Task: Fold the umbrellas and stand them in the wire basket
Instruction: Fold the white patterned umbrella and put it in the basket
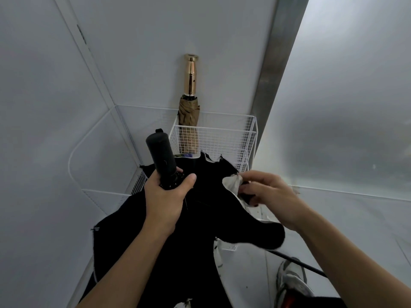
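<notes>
Both arms show bare from the lower edge of the view up to the wrists, the left forearm (124, 258) and the right forearm (333, 247) alike. The left grip (164, 196) and the right grip (266, 190) are bare too, and the left thumb has a short, plain nail. Low on the right, a foot wears a white and grey trainer (289, 283) with a red-orange patch at its near end. Beside it is a strip of dark clothing (327, 303), too little to tell the garment.
</notes>
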`<control>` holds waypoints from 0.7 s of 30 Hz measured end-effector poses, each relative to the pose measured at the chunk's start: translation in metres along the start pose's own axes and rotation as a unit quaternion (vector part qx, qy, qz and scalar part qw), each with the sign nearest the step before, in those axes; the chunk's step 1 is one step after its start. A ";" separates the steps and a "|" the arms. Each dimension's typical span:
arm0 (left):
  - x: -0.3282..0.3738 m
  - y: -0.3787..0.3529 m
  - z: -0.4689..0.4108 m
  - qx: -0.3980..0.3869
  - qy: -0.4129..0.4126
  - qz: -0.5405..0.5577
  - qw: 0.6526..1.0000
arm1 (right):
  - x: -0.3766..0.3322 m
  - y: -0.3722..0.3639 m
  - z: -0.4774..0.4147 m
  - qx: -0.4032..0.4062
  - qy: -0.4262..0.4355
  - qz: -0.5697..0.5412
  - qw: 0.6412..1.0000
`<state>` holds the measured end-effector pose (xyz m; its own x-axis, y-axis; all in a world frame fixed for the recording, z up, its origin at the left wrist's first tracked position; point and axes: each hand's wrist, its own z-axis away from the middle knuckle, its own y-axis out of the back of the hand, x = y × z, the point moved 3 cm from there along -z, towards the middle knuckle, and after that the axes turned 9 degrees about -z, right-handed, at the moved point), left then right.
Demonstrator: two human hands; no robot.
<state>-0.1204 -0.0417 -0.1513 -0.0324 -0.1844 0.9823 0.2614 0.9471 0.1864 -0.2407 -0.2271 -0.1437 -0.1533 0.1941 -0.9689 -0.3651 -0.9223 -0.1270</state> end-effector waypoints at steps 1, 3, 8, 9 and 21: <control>0.001 0.001 0.000 -0.005 0.002 0.008 1.000 | 0.000 0.003 -0.002 0.050 0.013 0.001 0.999; 0.003 0.000 0.001 -0.022 -0.007 0.003 1.000 | 0.000 0.009 -0.006 0.133 0.022 -0.013 0.991; 0.008 -0.003 0.006 -0.061 -0.042 -0.033 0.997 | 0.011 0.016 -0.017 0.138 0.031 0.214 0.966; 0.008 -0.003 0.007 -0.060 -0.042 -0.033 0.997 | 0.013 0.013 -0.018 0.117 0.026 0.274 0.954; 0.006 0.006 -0.002 0.097 0.047 0.020 0.994 | 0.005 -0.024 0.008 0.210 0.391 0.412 0.796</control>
<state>-0.1170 -0.0379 -0.1443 0.0668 -0.1604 0.9848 0.0690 0.9854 0.1558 -0.2403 -0.2013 -0.1437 0.0594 -0.8376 -0.5431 -0.7367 -0.4039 0.5423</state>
